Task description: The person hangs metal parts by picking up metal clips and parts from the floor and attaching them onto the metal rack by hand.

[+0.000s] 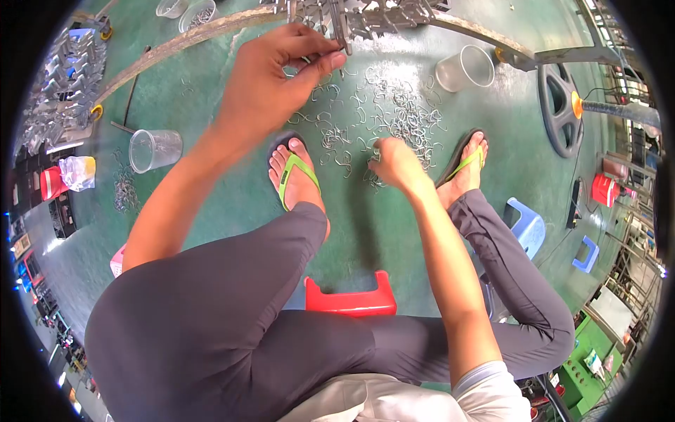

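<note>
My left hand (pixel 278 77) is raised to the metal rack of parts (pixel 380 20) at the top of the head view. Its thumb and forefinger are pinched together beside a hanging metal strip (pixel 339 28); what lies between them is too small to make out. Lower down, my right hand (pixel 398 163) hangs over the near side of a scattered pile of small curved metal hooks (pixel 411 116) on the green floor. Its fingers are curled, and anything inside them is hidden.
A clear plastic tub (pixel 465 69) stands right of the hooks, another tub (pixel 156 150) at left. A red stool (pixel 351 302) is between my legs, a blue stool (pixel 526 226) at right. A rusty frame bar (pixel 183 43) and a dark wheel (pixel 560 111) border the space.
</note>
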A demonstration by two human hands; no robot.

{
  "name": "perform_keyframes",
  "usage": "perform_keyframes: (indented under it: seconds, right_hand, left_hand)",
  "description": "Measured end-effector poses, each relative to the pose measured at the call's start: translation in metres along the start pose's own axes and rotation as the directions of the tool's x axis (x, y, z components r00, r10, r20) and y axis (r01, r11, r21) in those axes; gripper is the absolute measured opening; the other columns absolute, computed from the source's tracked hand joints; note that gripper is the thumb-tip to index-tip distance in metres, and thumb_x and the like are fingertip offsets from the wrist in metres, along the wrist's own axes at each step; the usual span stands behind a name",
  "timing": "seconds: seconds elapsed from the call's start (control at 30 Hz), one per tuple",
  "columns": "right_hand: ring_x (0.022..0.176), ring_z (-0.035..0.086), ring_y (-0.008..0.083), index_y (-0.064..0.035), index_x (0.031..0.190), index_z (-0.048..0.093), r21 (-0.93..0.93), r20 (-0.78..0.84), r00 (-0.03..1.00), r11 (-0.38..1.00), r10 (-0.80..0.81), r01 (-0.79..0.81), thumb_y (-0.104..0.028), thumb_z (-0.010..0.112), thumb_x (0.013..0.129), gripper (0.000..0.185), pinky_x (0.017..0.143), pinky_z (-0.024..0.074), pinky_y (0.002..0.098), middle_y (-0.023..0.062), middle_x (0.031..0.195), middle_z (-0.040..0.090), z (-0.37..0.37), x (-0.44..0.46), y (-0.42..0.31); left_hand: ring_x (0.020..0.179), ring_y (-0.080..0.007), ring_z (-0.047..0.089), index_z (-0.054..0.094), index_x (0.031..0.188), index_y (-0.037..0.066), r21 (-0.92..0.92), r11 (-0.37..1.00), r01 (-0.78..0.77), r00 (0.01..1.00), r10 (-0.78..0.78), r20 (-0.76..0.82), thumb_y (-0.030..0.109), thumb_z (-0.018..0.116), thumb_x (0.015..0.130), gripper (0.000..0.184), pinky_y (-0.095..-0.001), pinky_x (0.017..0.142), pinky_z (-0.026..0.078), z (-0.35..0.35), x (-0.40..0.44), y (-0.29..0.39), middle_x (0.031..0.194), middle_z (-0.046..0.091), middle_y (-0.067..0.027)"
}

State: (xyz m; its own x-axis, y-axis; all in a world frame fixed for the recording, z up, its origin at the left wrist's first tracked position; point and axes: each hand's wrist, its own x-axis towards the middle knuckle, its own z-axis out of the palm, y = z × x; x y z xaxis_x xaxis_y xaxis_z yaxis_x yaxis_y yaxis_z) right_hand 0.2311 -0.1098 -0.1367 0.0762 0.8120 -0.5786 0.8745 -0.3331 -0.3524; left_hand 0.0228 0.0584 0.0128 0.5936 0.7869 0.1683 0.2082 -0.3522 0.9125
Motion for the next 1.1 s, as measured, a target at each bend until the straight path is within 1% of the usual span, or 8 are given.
perform_keyframes:
  seconds: [0.03,0.17,0.6,0.77,0.83,0.93,1.03,1.1]
  right_hand:
    - [0.107,0.068,0.0433,0.0019,0.106,0.069,0.046,-0.124,0.990,0.997,-0.061,0.067,-0.018,0.074,0.089,0.026,0.093,0.0554,0.0504,0.0247,0.113,0.069,0.019,-0.004,0.002]
    - [0.102,0.067,0.0431,0.0011,0.105,0.069,0.311,-0.232,0.972,0.945,-0.032,0.106,-0.017,0.072,0.092,0.023,0.090,0.0554,0.0510,0.0222,0.108,0.068,0.062,-0.004,-0.003]
    - [0.081,0.072,0.0448,0.0050,0.081,0.070,0.150,-0.399,0.915,0.989,0.052,0.009,-0.014,0.067,0.082,0.020,0.076,0.0588,0.0525,0.0273,0.089,0.071,0.079,0.025,-0.030]
    - [0.077,0.073,0.0413,0.0038,0.081,0.070,0.216,-0.406,0.911,0.976,0.069,0.023,-0.012,0.069,0.077,0.017,0.073,0.0592,0.0499,0.0239,0.080,0.071,0.067,0.028,-0.035]
    - [0.073,0.074,0.0353,0.0037,0.082,0.069,0.375,-0.496,0.860,0.923,0.123,0.085,-0.011,0.071,0.078,0.015,0.071,0.0599,0.0457,0.0215,0.076,0.071,0.047,0.026,-0.044]
    - [0.071,0.073,0.0208,0.0035,0.088,0.070,0.636,-0.656,0.716,0.687,0.239,0.353,-0.005,0.075,0.082,0.012,0.068,0.0598,0.0347,0.0142,0.077,0.071,-0.012,0.003,-0.071]
    - [0.073,0.070,0.0109,0.0037,0.097,0.072,0.645,-0.764,0.545,0.359,0.346,0.675,0.000,0.077,0.084,0.014,0.067,0.0582,0.0263,0.0079,0.081,0.072,-0.045,0.004,-0.094]
    - [0.076,0.072,0.0118,0.0035,0.108,0.072,0.609,-0.793,0.542,0.359,0.277,0.708,0.002,0.075,0.089,0.020,0.069,0.0583,0.0252,0.0069,0.088,0.073,-0.053,0.003,-0.099]
  left_hand:
    - [0.106,-0.0172,0.070,0.074,0.099,-0.005,-0.012,1.000,0.005,1.000,-0.005,-0.003,0.007,0.077,0.094,0.013,-0.0302,0.093,0.054,0.001,0.001,-0.002,0.103,0.066,-0.0045]
    - [0.111,-0.0188,0.070,0.074,0.103,-0.005,-0.041,0.999,0.018,1.000,-0.018,-0.009,0.008,0.077,0.094,0.016,-0.0308,0.097,0.053,0.000,0.006,-0.003,0.105,0.066,-0.0041]
    - [0.107,-0.0122,0.066,0.074,0.114,-0.008,-0.064,0.997,0.053,0.998,-0.054,-0.009,0.002,0.073,0.096,0.020,-0.0266,0.093,0.052,-0.006,0.014,-0.008,0.112,0.067,-0.0055]
    - [0.089,-0.0136,0.066,0.075,0.105,-0.005,-0.024,0.999,-0.036,0.997,0.034,-0.074,0.007,0.075,0.095,0.016,-0.0279,0.082,0.052,-0.005,0.009,-0.013,0.098,0.071,-0.0055]
    - [0.088,-0.0134,0.066,0.075,0.104,-0.006,-0.002,0.999,-0.054,0.995,0.054,-0.090,0.006,0.075,0.095,0.015,-0.0278,0.081,0.052,-0.005,0.007,-0.010,0.097,0.071,-0.0060]
    - [0.089,-0.0134,0.066,0.075,0.102,-0.006,0.021,0.998,-0.063,0.994,0.065,-0.090,0.005,0.075,0.094,0.013,-0.0277,0.081,0.052,-0.004,-0.001,-0.008,0.096,0.070,-0.0068]
    - [0.091,-0.0138,0.067,0.075,0.101,-0.006,-0.002,0.997,-0.080,0.993,0.079,-0.083,0.002,0.075,0.093,0.011,-0.0276,0.082,0.053,-0.003,-0.007,-0.006,0.097,0.070,-0.0073]
    - [0.093,-0.0142,0.068,0.076,0.102,-0.006,-0.054,0.996,-0.067,0.995,0.062,-0.081,0.000,0.075,0.093,0.011,-0.0276,0.084,0.054,-0.001,-0.013,-0.004,0.097,0.070,-0.0074]
